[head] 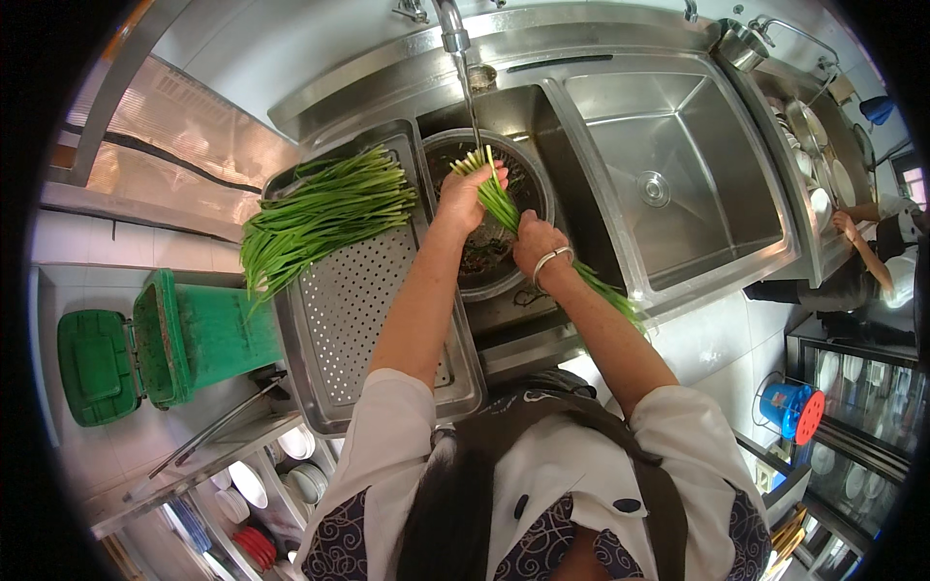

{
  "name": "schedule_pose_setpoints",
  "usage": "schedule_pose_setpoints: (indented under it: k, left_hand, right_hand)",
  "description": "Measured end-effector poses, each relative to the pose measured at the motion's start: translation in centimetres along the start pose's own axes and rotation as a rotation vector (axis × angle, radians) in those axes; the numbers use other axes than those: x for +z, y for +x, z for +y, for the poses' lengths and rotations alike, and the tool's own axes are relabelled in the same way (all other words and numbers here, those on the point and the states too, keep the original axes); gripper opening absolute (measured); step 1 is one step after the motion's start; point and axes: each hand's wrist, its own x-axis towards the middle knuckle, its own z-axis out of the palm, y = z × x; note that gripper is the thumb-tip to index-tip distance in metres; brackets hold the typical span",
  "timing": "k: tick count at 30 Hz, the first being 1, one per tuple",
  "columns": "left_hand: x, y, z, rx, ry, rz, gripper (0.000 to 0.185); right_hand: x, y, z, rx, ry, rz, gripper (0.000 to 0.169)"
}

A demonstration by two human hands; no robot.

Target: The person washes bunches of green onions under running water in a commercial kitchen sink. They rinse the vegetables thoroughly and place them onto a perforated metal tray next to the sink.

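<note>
Water from the faucet (454, 40) runs onto the pale stem ends of a bunch of green garlic chives (498, 203). My left hand (465, 194) grips the bunch near those ends. Farther down the stalks, my right hand (538, 243), with a bangle at its wrist, is closed around them; the leafy ends trail out past the wrist. Both hands are over a round metal basin (550, 196) with water and plant scraps, standing in the left sink. A pile of similar chives (327, 210) lies on the perforated steel tray (356, 305) at the left.
To the right is a second steel sink (697, 181). A green waste bin (218, 334) with its lid open stands at far left. Shelves with plates lie below left. At far right, a co-worker's hands (846, 225) are beside stacked dishes; a blue bucket (785, 408) is nearer.
</note>
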Motion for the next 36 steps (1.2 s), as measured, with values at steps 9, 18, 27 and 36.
schedule_pose_setpoints:
  k: [9,18,27,36]
  left_hand:
    - [0.7,0.1,1.5,-0.204,-0.211,0.057,0.042]
    - [-0.4,1.7,2.3,-0.247,0.028,0.023,0.074]
    - [-2.0,-0.3,0.1,-0.184,-0.016,-0.103,0.052]
    - [-1.5,-0.2,2.1,-0.177,0.350,0.162,0.046]
  right_hand:
    - [-0.1,-0.6,-0.4,-0.021,-0.098,0.041,0.018]
    - [1.7,0.5,0.6,-0.165,0.086,0.087,0.016]
    - [-0.7,2.0,1.2,-0.076,1.424,-0.616,0.017]
    - [0.4,2.2,1.5,-0.064,1.261,-0.548,0.013]
